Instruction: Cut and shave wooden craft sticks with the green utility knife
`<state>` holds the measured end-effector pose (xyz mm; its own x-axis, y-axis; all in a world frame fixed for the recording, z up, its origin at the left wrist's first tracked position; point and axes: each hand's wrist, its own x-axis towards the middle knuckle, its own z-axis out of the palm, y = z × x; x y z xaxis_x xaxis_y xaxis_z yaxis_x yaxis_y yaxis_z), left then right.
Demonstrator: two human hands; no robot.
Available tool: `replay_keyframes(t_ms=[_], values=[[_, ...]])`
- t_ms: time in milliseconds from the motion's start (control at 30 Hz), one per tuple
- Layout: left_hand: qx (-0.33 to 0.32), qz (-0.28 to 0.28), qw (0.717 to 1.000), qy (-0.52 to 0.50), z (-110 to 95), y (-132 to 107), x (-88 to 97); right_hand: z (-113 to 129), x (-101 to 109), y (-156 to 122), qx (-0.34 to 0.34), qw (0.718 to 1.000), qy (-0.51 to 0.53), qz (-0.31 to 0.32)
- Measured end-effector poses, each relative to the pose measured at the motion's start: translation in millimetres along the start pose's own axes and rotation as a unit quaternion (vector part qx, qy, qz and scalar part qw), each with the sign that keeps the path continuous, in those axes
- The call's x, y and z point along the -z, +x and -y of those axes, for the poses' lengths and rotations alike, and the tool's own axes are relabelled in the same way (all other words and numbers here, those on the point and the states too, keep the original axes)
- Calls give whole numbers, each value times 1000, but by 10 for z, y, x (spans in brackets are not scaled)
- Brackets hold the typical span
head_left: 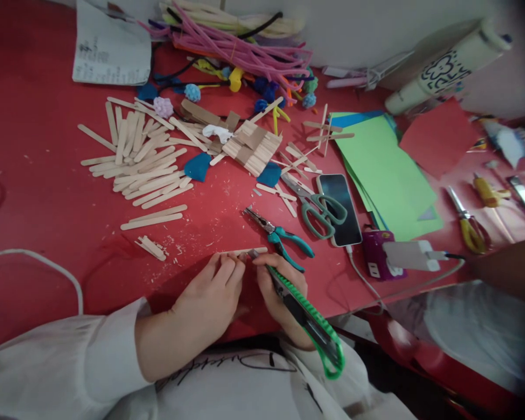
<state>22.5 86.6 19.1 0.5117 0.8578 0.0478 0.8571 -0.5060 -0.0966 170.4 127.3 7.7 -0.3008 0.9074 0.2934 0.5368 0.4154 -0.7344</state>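
Observation:
My left hand (210, 294) presses its fingertips down on a wooden craft stick (247, 251) lying flat on the red table (39, 192) near its front edge. My right hand (280, 291) is wrapped round a green utility knife (308, 321), whose blade tip touches the stick just right of my left fingers. Teal-handled pliers (280, 236) lie just beyond the stick.
A heap of wooden sticks (140, 157) and a glued stick panel (254, 146) lie further back, with pipe cleaners (240, 49) behind. Green scissors (319, 210), a phone (339, 207), green paper (385, 169), a charger (411, 255) and yellow scissors (468, 221) sit to the right. A white cable (44, 262) crosses the left.

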Motion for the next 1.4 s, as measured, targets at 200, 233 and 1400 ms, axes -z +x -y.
replay_keyframes(t_ms=[200,233,1400], values=[[-2,-16,1000,0,-5,-11,-3,-16,-3,-15,11,1000,1,5],[-2,-13,1000,-1,-4,-12,-1,-18,-4,-18,13,1000,1,3],[-8,1,1000,-2,-3,-20,-14,49,9,23,-34,999,10,-15]])
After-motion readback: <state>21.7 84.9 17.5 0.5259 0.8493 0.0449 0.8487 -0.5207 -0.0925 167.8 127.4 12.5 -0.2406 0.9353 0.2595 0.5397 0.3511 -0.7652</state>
